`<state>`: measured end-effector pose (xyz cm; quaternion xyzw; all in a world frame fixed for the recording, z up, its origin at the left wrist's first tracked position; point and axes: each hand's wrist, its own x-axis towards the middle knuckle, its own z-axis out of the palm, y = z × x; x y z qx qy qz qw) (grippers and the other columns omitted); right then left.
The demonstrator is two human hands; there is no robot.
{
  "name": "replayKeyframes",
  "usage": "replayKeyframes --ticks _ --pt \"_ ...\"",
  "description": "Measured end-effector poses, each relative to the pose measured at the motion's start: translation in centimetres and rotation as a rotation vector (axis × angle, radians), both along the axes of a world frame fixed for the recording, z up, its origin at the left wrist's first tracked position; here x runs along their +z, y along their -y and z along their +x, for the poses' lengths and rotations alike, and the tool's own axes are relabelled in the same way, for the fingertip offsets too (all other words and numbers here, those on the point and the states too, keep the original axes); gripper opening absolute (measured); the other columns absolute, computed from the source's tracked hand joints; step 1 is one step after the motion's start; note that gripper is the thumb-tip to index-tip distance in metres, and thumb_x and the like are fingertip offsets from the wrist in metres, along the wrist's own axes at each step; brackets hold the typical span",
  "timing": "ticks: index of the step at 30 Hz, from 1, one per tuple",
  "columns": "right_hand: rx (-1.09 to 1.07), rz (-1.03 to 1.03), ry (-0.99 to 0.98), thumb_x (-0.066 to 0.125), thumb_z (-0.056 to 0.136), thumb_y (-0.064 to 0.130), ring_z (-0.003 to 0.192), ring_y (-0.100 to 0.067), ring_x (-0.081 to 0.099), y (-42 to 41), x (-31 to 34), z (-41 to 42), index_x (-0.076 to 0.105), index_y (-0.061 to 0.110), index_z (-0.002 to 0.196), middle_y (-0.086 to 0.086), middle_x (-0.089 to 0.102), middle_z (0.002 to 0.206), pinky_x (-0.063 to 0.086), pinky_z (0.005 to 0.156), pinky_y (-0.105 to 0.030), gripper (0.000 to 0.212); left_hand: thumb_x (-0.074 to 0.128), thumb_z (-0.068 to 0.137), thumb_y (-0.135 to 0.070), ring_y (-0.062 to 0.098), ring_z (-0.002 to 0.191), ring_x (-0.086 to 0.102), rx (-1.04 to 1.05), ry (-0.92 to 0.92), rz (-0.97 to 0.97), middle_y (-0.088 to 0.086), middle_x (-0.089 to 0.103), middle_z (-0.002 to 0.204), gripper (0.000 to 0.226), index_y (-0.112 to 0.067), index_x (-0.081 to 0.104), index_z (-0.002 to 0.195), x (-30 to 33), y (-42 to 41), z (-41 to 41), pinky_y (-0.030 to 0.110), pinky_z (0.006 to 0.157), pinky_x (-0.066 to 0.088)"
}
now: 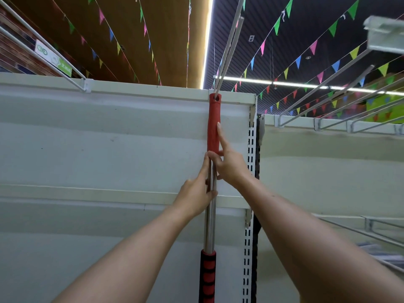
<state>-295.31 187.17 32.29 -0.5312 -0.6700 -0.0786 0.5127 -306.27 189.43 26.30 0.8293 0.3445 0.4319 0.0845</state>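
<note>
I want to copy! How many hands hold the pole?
2: the left hand grips the steel pole; the right hand holds it just above, forefinger along the red handle.

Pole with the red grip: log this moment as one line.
pole upright against shelf | left hand grips pole | right hand pinches below red grip, index along it | hook at grip's hole

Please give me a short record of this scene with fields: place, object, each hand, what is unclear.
place: shop shelving, flags overhead
object: upright steel pole, red grip on top
left hand: grips the steel part
right hand: pinches pole below red grip, forefinger straight along it
top end: grip's hole at the hook's base
unclear: whether it hangs on the hook
</note>
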Motion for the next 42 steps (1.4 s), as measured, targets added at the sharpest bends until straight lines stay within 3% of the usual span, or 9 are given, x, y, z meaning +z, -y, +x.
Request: replayKeyframes --ticks 13,18,21,23,28,31,35,37,42 --pt "-0.051 -0.024 0.008 0.048 0.098 0.029 0.072 -0.024 0.064 0.1 0.2 -0.1 -0.009 0.054 0.143 -0.014 0.064 0.104 0.059 0.067 -0.046 0.077 0.058 0.092 -0.022 0.031 0.105 0.062 0.068 -0.02 0.012 0.016 0.063 0.12 0.099 -0.046 -0.025 0.14 0.1 -0.5 0.4 0.038 0.091 0.05" --pt "0.07 -0.122 -0.081 0.05 0.097 0.019 0.085 -0.032 0.066 0.6 -0.2 0.1 -0.009 0.056 0.141 -0.009 0.059 0.096 0.059 0.067 -0.045 0.083 0.062 0.088 -0.015 0.029 0.098 0.064 0.034 -0.028 -0.009 0.013 0.056 0.132 0.105 -0.042 -0.023 0.143 -0.9 0.1 0.1 0.037 0.088 0.052" --pt "0.112 -0.153 -0.098 0.054 0.095 0.013 0.066 -0.025 0.06 1.0 -1.3 0.3 -0.008 0.054 0.142 -0.01 0.054 0.072 0.058 0.071 -0.047 0.088 0.065 0.084 -0.01 0.03 0.101 0.063 0.023 -0.018 -0.027 0.012 0.056 0.132 0.108 -0.039 -0.019 0.146 -1.8 0.4 0.0 0.038 0.086 0.053" --pt "0.097 -0.142 -0.094 0.054 0.094 0.011 0.061 -0.021 0.056 1.0 -2.0 0.2 -0.006 0.054 0.143 -0.009 0.054 0.069 0.058 0.072 -0.048 0.089 0.064 0.083 -0.007 0.032 0.102 0.063 0.018 0.024 -0.044 0.011 0.057 0.129 0.108 -0.041 -0.016 0.147 -2.3 0.4 0.1 0.04 0.083 0.055" --pt "0.098 -0.135 -0.124 0.052 0.096 0.012 0.082 -0.03 0.067 1.2 -3.3 0.0 -0.001 0.053 0.144 -0.013 0.065 0.097 0.057 0.078 -0.047 0.083 0.06 0.084 -0.007 0.034 0.105 0.062 0.019 0.077 -0.043 0.013 0.059 0.128 0.102 -0.045 -0.011 0.146 -2.6 0.1 0.3 0.04 0.085 0.054" --pt "0.151 -0.206 -0.188 0.053 0.095 0.01 0.094 -0.027 0.066 1.4 -6.3 0.1 0.002 0.052 0.145 -0.01 0.061 0.114 0.057 0.079 -0.048 0.083 0.064 0.086 -0.011 0.028 0.113 0.06 -0.011 0.13 -0.059 0.005 0.055 0.136 0.098 -0.039 -0.006 0.149 -3.6 0.0 0.0 0.031 0.09 0.048" --pt "0.208 -0.203 -0.257 0.054 0.093 0.002 0.111 -0.025 0.061 1.5 -11.2 -0.2 0.01 0.044 0.148 0.002 0.047 0.141 0.056 0.086 -0.045 0.082 0.065 0.085 -0.008 0.022 0.103 0.065 -0.081 0.165 -0.095 -0.004 0.045 0.145 0.098 -0.043 -0.001 0.148 -6.0 0.1 -0.2 0.03 0.086 0.052" --pt "0.197 -0.141 -0.259 0.058 0.089 0.0 0.118 -0.027 0.057 1.1 -12.2 -0.3 0.014 0.044 0.147 0.002 0.042 0.146 0.052 0.094 -0.048 0.086 0.065 0.084 -0.006 0.022 0.103 0.065 -0.09 0.177 -0.083 -0.004 0.041 0.148 0.098 -0.044 0.001 0.148 -6.7 -0.1 -0.2 0.038 0.091 0.053" --pt "0.116 -0.105 -0.211 0.067 0.085 0.01 0.105 -0.023 0.062 1.0 -13.4 -0.2 0.018 0.042 0.146 -0.002 0.049 0.134 0.055 0.089 -0.044 0.085 0.073 0.079 -0.011 0.026 0.127 0.049 -0.072 0.177 -0.076 0.005 0.032 0.151 0.104 -0.034 -0.001 0.15 -8.5 0.0 -0.6 0.045 0.103 0.045"
